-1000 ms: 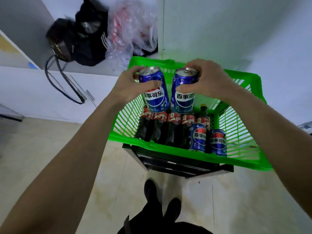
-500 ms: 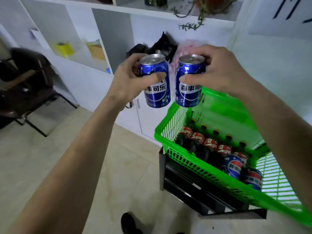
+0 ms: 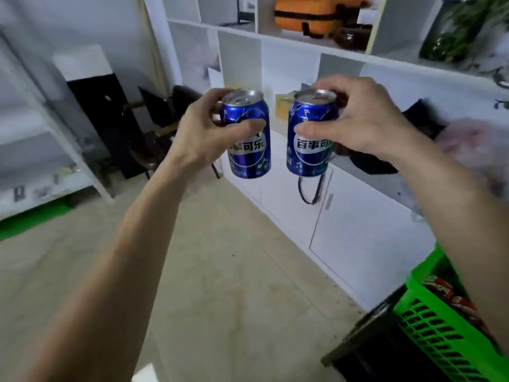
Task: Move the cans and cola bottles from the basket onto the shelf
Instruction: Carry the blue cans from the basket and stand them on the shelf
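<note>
My left hand (image 3: 202, 130) grips a blue cola can (image 3: 249, 148) near its top, upright in the air. My right hand (image 3: 360, 119) grips a second blue can (image 3: 309, 153) the same way, a short gap to the right of the first. Both cans hang in front of the white shelf unit (image 3: 289, 48), at the height of its lower open compartments. The green basket (image 3: 432, 334) is at the bottom right corner, partly hidden by my right forearm, with red-labelled cola bottles (image 3: 440, 288) showing inside.
The basket rests on a black stand (image 3: 366, 346). The shelf holds an orange case (image 3: 316, 12), a plant (image 3: 454, 28), a black bag (image 3: 418, 117) and a plastic bag (image 3: 473, 150). A dark chair (image 3: 159, 128) and another rack (image 3: 41, 166) stand at left. White cabinet doors (image 3: 358, 221) lie below.
I have lifted both cans out of the basket and carried them left toward the shelf unit. The view has swung left, so the basket has slid to the bottom right corner.
</note>
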